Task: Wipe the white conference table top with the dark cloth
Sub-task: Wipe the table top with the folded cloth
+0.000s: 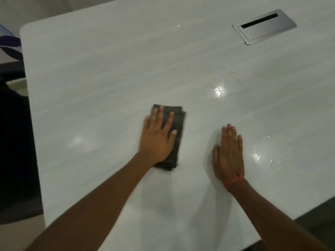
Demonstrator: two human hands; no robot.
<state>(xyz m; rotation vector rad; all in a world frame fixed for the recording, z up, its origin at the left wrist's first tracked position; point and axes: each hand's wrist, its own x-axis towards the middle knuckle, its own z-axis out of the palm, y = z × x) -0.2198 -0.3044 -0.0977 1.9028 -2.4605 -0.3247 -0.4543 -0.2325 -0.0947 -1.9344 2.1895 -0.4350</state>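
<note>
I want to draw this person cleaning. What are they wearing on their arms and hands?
Both forearms are bare: no sleeves or gloves show. The left hand wears nothing. The right hand has a thin red thread band tied round its wrist.

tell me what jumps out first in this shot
The folded dark grey cloth pressed flat under the left hand, mid-table. Beside it, the right hand lies flat on the glossy white table top. Far right sits a brushed metal cable hatch.
</note>
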